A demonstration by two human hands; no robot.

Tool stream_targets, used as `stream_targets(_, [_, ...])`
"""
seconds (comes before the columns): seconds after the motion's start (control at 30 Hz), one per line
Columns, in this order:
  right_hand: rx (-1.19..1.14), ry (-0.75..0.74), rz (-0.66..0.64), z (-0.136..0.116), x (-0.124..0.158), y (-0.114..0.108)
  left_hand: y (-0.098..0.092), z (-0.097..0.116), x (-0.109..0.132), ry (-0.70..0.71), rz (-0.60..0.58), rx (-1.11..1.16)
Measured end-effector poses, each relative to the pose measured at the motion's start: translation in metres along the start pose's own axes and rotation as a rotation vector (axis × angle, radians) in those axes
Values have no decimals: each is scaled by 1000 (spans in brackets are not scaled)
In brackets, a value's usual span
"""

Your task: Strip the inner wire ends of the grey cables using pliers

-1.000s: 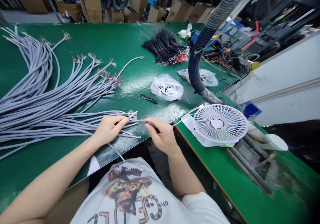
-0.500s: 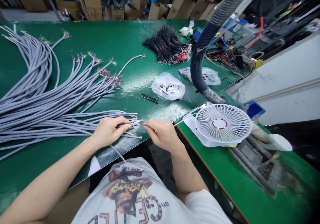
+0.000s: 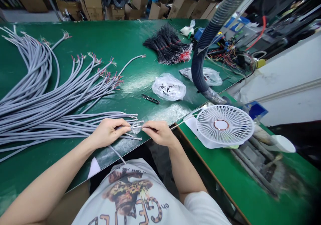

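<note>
Near the table's front edge, my left hand pinches a grey cable close to its stripped end. That cable's tail hangs toward my shirt. My right hand is closed on the tip of the same end, with thumb and fingertips together. Between the hands lies a loose tangle of pale strands; the single wires are too fine to tell apart. Beside and behind my left hand, more grey cables lie side by side, their cut ends pointing right.
Large bundles of grey cable cover the table's left. Black thread snips lie before a plastic bag of small parts. Bundled black wires are farther back. A ribbed hose and a white fan stand at right.
My right hand has shifted slightly left, toward my left hand. The pale strands between the hands are now looser and more spread out. My left hand has barely moved.
</note>
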State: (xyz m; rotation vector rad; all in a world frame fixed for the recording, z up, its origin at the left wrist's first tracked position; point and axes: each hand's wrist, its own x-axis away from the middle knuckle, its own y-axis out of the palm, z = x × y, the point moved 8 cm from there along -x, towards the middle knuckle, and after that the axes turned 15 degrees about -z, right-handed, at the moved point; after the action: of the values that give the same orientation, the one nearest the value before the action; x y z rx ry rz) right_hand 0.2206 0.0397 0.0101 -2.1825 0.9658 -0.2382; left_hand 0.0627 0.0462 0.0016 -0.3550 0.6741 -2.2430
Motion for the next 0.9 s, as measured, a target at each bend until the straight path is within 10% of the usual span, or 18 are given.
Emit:
stream_targets(0.67, [-847, -37, 342, 43, 10, 20, 7, 3, -3, 34, -32, -113])
stream_targets(0.9, [-509, 71, 310, 31, 16, 3, 4, 0, -2, -4, 6, -128])
